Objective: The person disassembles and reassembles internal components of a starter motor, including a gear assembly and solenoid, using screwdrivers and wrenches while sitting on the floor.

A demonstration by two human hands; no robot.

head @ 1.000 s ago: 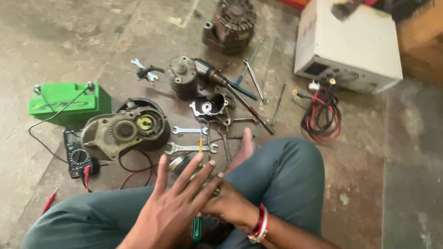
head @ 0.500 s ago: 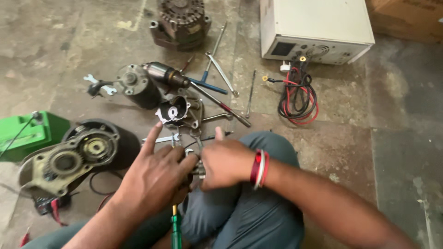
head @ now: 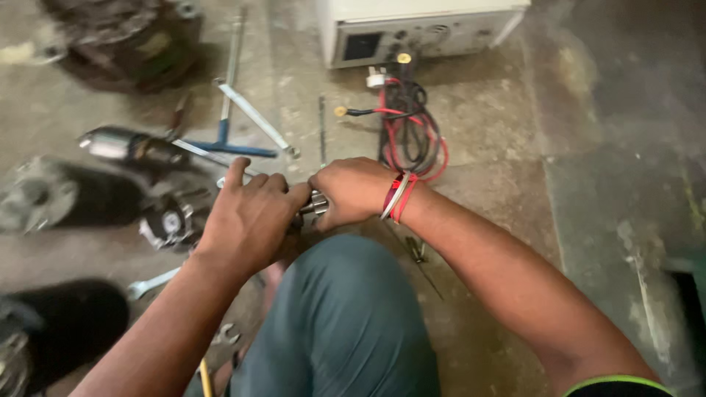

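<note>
**Both hands closed on a small metal part above the knee**

The small metal part (head: 316, 204) sits between the two hands, just above the raised knee (head: 342, 294) in grey-green trousers; only a short, shiny stub of it shows, the rest is hidden inside the grip; what kind of part it is cannot be told. A second ago the left hand was spread open with fingers fanned, and the right lay beneath it; half a second ago both were drawing together; now they meet on the part, so the handling has passed from reaching to a firm two-handed hold. The left hand (head: 250, 217) is curled over the part from its own side, thumb raised, fingers wrapped down; the right hand (head: 353, 191) is fisted around the other end, red and white bangles (head: 397, 197) at its wrist; both are closed and gripping the same piece, knuckles nearly touching.

Beyond the knee, just past the hands, a tangle of red and black cables (head: 412, 132) lies on the concrete floor (head: 588, 147); further from the knee stands a pale boxy power unit (head: 419, 29); to the left of the knee lie a blue-handled tool (head: 228, 147), a cylindrical motor armature (head: 125, 147), a dark round housing (head: 173, 220) and a spanner (head: 151, 283); the view has also swung rightwards since.
</note>
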